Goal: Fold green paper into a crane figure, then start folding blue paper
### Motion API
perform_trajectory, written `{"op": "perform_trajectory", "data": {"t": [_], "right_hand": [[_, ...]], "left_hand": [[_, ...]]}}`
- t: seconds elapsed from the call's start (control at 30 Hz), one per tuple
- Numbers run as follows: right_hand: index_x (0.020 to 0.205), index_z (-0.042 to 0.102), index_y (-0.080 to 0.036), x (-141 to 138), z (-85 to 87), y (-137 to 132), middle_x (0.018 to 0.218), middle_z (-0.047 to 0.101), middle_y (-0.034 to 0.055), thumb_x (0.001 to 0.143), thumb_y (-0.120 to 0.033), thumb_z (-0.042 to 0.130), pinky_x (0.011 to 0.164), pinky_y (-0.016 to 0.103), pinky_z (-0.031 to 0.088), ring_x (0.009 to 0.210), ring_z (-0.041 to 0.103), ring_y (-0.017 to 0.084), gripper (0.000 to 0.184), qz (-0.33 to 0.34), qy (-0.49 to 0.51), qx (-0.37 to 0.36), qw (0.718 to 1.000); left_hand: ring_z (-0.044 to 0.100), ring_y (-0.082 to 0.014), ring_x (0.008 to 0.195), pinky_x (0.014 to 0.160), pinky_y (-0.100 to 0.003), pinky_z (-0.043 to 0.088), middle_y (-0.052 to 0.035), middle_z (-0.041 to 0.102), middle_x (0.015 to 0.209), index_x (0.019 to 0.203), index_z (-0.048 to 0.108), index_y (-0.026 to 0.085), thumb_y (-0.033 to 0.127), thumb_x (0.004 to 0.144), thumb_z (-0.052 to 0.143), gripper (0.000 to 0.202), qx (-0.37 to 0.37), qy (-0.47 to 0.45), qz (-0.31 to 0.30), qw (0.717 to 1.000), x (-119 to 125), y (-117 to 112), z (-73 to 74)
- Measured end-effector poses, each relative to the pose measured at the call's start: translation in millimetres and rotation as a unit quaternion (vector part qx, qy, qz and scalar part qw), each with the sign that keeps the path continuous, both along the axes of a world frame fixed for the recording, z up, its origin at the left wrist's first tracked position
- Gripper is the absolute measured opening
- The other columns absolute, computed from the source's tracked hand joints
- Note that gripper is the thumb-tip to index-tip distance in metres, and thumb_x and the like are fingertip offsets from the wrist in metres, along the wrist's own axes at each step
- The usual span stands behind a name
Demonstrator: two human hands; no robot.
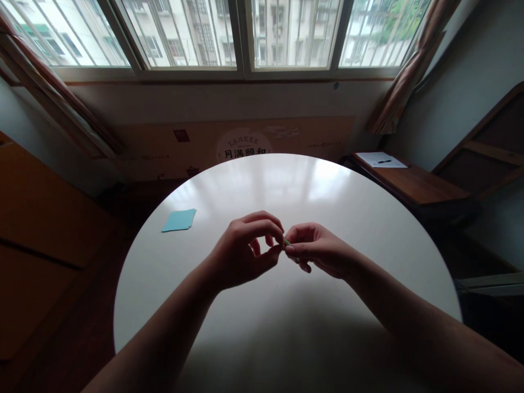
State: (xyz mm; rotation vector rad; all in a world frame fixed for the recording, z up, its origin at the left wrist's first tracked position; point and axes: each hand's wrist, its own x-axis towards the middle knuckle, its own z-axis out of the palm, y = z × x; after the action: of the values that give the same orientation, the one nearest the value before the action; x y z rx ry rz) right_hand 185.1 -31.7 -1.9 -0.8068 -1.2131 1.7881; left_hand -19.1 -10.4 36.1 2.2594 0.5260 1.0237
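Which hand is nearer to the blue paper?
The left hand. It sits to the right of the blue paper, not touching it; the right hand is farther right.

Left forearm (180, 322) and right forearm (401, 305), bare, angled inward, left hand (240, 251) arched in a pinch, right hand (323, 251) curled in a pinch, both nearly touching

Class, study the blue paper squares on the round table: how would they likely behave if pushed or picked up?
The blue paper squares look thin, so they are probably light and would bend easily when lifted. Lying flat on the glossy round table, they would likely slide rather than tip. Their slightly offset corners suggest loose sheets that might fan apart.
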Motion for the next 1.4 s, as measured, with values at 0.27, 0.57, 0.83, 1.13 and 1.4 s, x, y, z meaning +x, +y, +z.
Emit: {"op": "perform_trajectory", "data": {"t": [0.27, 0.57, 0.83, 1.13, 1.4], "right_hand": [[0.080, 0.069, -0.015, -5.4, 1.8, -3.2, 0.060, 0.058, -0.0032, 0.073, -0.031, 0.086, 0.043, 0.016, 0.043, 0.052, 0.050, 0.008, 0.024, -0.010, 0.027, 0.001, 1.000], [0.080, 0.069, -0.017, -7.8, 2.2, -4.2, 0.060, 0.055, -0.0042, 0.074, -0.030, 0.085, 0.045, 0.018, 0.042, 0.051, 0.050, 0.008, 0.022, -0.022, 0.065, 0.010, 0.998], [0.079, 0.070, -0.017, -7.2, 1.2, -5.5, 0.061, 0.056, -0.0030, 0.075, -0.031, 0.085, 0.045, 0.017, 0.042, 0.053, 0.050, 0.008, 0.021, -0.007, 0.089, -0.008, 0.996], [0.076, 0.072, -0.016, -6.0, 1.4, -2.7, 0.062, 0.058, -0.0017, 0.071, -0.033, 0.087, 0.043, 0.017, 0.042, 0.053, 0.051, 0.008, 0.024, -0.014, 0.068, -0.019, 0.997], [0.074, 0.074, -0.016, -6.6, 1.9, -1.7, 0.060, 0.058, -0.0019, 0.067, -0.034, 0.089, 0.043, 0.018, 0.042, 0.051, 0.049, 0.008, 0.025, -0.032, 0.032, -0.024, 0.999]], "left_hand": [[0.067, -0.0134, 0.081, 0.063, -0.024, 0.055, -0.0039, 0.068, 0.103, 0.085, 0.068, 0.019, 0.001, 0.076, 0.068, 0.020, 0.164, 0.023, 0.040, 0.985, -5.8, -2.9, 2.4], [0.070, -0.0130, 0.075, 0.067, -0.025, 0.058, -0.0057, 0.071, 0.101, 0.082, 0.072, 0.019, 0.006, 0.078, 0.075, 0.014, 0.249, -0.026, 0.088, 0.964, -3.6, -2.5, 0.9], [0.070, -0.0125, 0.073, 0.067, -0.024, 0.059, -0.0062, 0.072, 0.096, 0.082, 0.075, 0.018, 0.006, 0.077, 0.077, 0.014, 0.237, -0.050, 0.082, 0.967, -2.6, -3.0, 2.6], [0.066, -0.0114, 0.069, 0.050, -0.019, 0.053, -0.0049, 0.071, 0.089, 0.082, 0.072, 0.016, 0.002, 0.078, 0.069, 0.016, 0.125, -0.057, 0.066, 0.988, -0.7, -3.7, 1.4], [0.066, -0.0132, 0.071, 0.048, -0.018, 0.050, -0.0040, 0.068, 0.086, 0.081, 0.066, 0.016, -0.001, 0.076, 0.062, 0.018, -0.015, -0.030, 0.037, 0.999, 0.0, -0.3, 0.1]]}}
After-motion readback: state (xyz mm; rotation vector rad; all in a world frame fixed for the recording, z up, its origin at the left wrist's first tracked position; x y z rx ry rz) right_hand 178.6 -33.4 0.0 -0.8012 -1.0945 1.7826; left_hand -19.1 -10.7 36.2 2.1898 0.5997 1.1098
